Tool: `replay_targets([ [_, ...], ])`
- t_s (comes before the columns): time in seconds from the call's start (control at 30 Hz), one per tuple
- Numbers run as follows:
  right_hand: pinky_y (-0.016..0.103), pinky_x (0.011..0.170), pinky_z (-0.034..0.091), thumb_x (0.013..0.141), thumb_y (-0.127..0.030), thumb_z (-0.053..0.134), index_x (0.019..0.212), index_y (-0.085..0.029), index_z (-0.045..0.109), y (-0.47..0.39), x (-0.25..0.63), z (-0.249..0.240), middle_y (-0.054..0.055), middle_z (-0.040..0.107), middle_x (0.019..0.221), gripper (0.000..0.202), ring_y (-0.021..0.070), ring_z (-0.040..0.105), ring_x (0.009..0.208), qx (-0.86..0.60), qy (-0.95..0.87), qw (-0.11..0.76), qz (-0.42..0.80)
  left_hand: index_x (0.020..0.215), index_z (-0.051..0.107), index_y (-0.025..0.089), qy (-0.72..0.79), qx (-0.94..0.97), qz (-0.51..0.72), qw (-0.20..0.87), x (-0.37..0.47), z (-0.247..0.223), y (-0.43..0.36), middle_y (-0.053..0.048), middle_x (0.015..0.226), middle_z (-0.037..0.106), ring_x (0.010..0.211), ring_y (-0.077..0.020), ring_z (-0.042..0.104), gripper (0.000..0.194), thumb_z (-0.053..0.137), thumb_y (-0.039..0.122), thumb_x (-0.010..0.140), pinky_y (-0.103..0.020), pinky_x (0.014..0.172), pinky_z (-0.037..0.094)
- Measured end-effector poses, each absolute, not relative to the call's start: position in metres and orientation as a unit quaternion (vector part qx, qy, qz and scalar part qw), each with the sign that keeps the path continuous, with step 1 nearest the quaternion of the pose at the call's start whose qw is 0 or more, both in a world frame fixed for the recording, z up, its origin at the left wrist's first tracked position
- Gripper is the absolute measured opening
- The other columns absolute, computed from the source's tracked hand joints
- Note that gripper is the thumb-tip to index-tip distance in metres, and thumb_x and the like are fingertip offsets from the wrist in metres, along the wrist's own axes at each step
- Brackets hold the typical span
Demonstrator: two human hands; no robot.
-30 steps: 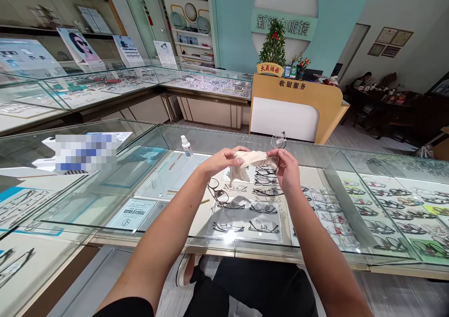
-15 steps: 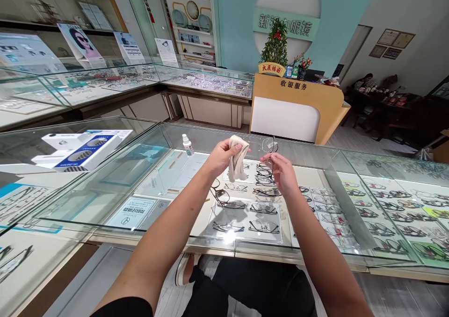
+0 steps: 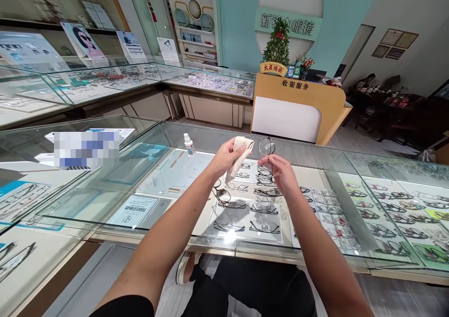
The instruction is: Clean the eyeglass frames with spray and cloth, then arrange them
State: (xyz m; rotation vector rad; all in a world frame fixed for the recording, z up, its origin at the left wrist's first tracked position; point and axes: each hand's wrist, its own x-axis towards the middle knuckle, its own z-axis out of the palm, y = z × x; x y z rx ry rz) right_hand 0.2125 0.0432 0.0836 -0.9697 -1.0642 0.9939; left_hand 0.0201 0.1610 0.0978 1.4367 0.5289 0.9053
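Observation:
Pinched in my left hand (image 3: pixel 226 159) is a folded cream cloth (image 3: pixel 240 154), its loose end hanging down over the glass. My right hand (image 3: pixel 281 172) is closed on a pair of thin dark-framed eyeglasses (image 3: pixel 267 146), held up by the temple, with a small label on one lens. The cloth and the eyeglasses are apart, side by side above the display case (image 3: pixel 205 235). A white spray bottle (image 3: pixel 189 144) stands on the glass left of my left hand. Below my left wrist lies a brown-framed pair of glasses (image 3: pixel 224 196).
Rows of eyeglass frames (image 3: pixel 264 226) lie under the glass, with more in the case (image 3: pixel 389 195) at right. A box with a blurred patch (image 3: pixel 86 151) sits at left. Beyond stand a yellow cashier counter (image 3: pixel 335 99) and a potted plant (image 3: pixel 278 46).
The cloth's hanging end has swung and flattened, and its folded top now sits slightly further right. The eyeglasses have turned a little in my right hand. The view has shifted slightly.

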Motion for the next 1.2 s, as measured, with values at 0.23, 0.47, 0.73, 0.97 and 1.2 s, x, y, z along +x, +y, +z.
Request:
replay_targets([
  [0.23,0.040,0.106,0.046,0.090,-0.045,0.071,0.082,-0.025,0.081,0.042,0.211,0.086,0.005,0.078,0.095,0.024,0.0255,0.067,0.102,-0.422,-0.466,0.644,0.437,0.098,0.058,0.021,0.237,0.646,0.393,0.610,0.021,0.099,0.157,0.003,0.070,0.052,0.057,-0.0103,0.042,0.059,0.069,0.078,0.088,-0.025,0.053,0.032],
  [0.47,0.038,0.103,0.047,0.089,-0.046,0.072,0.082,-0.025,0.081,0.041,0.210,0.087,0.005,0.078,0.094,0.024,0.0246,0.067,0.099,-0.426,-0.466,0.639,0.439,0.093,0.053,0.021,0.223,0.694,0.373,0.573,0.024,0.101,0.148,0.004,0.073,0.046,0.060,-0.0096,0.037,0.055,0.067,0.074,0.093,-0.025,0.055,0.031],
  [0.73,0.040,0.103,0.048,0.087,-0.051,0.073,0.080,-0.026,0.080,0.039,0.205,0.091,0.006,0.077,0.090,0.027,0.0261,0.067,0.097,-0.422,-0.481,0.620,0.453,0.088,0.051,0.021,0.219,0.741,0.381,0.508,0.029,0.096,0.150,0.004,0.077,0.046,0.068,-0.0120,0.039,0.054,0.066,0.072,0.094,-0.026,0.063,0.033],
  [0.97,0.040,0.102,0.048,0.088,-0.050,0.073,0.079,-0.025,0.079,0.038,0.206,0.091,0.006,0.078,0.092,0.027,0.0260,0.067,0.096,-0.427,-0.479,0.622,0.449,0.085,0.054,0.020,0.215,0.690,0.419,0.549,0.026,0.103,0.146,0.003,0.076,0.048,0.066,-0.0122,0.040,0.050,0.063,0.068,0.096,-0.027,0.062,0.034],
  [1.2,0.038,0.101,0.048,0.090,-0.047,0.071,0.081,-0.025,0.081,0.038,0.206,0.092,0.006,0.078,0.092,0.026,0.0244,0.066,0.096,-0.423,-0.480,0.624,0.449,0.099,0.053,0.021,0.208,0.691,0.417,0.552,0.025,0.099,0.149,0.002,0.086,0.062,0.071,-0.0118,0.054,0.050,0.083,0.059,0.083,-0.024,0.064,0.041],
])
